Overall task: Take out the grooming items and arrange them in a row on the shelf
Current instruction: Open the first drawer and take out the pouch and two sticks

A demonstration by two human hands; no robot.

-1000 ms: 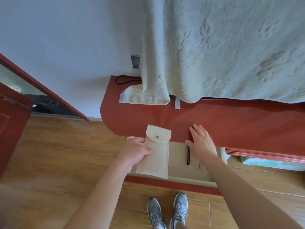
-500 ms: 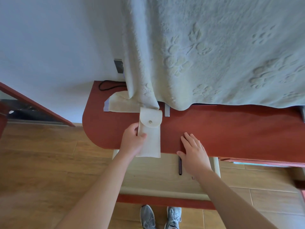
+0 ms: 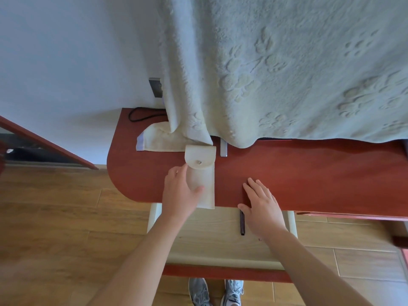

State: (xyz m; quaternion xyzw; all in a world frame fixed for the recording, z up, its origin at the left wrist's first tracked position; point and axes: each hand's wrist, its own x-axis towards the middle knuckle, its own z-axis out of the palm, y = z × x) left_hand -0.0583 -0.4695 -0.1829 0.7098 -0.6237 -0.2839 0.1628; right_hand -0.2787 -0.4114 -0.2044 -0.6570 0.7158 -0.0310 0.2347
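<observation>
Cream felt, soft and matte: a flat pouch (image 3: 202, 173) lies lengthwise on a red-brown shelf (image 3: 309, 173), its rounded flap closed with one snap button (image 3: 199, 162). Our left hand (image 3: 178, 195) holds its left edge. The thumb is laid across the lower front and the forefinger points up along the side, while the other fingers are hidden, seemingly beneath. The flap end, beyond our fingertips, touches the fold of a pale blanket (image 3: 287, 74) hanging down the wall. The near end overhangs the shelf's front edge beside our wrist.

We judge the pouch light and limp. It will likely sag if lifted by one corner, and whatever is inside could slide towards the flap. The felt looks easy to grip, so it is best pinched mid-length across both faces, or lifted with a flat palm beneath.

Just right of the flap lies a small silver bar (image 3: 223, 149). Below the shelf an open pale drawer (image 3: 220, 246) holds a dark pen (image 3: 242, 221), just left of our right hand (image 3: 262, 208). That hand rests flat on the shelf's front edge, with its fingers straight, slightly spread and holding nothing.

A second ago the pouch hung over the drawer, only its flap reaching the shelf. Half a second ago it was over the shelf, and now it sits down further in. The right hand has not moved.
</observation>
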